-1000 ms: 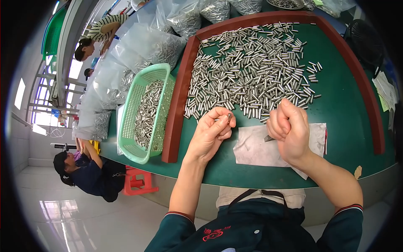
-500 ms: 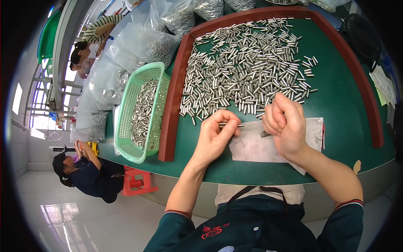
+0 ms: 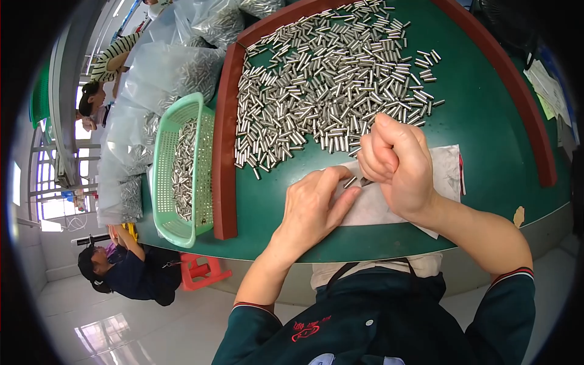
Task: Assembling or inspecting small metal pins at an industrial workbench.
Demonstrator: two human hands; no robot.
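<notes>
My left hand (image 3: 313,204) pinches a short shiny metal pin (image 3: 349,182) between thumb and forefinger, above a whitish stained cloth (image 3: 389,205). Close beside it, my right hand (image 3: 398,167) is closed in a fist with the thumb on top. A small grey piece (image 3: 365,181) pokes out under the right fist; the fingers hide the rest and its kind is unclear. Beyond both hands, a wide heap of loose metal pins (image 3: 328,91) lies spread on the green tabletop (image 3: 468,109).
Dark red rails (image 3: 224,182) border the work area. To the left stands a light green plastic basket (image 3: 204,164) with pins inside. Clear plastic bags (image 3: 152,73) of metal parts line the table behind it. A person (image 3: 125,267) sits near a red stool (image 3: 204,272).
My left hand has turned, more of its back showing, and the pin now tilts near the right fist. The right hand stays closed. The whole view has shifted slightly.
</notes>
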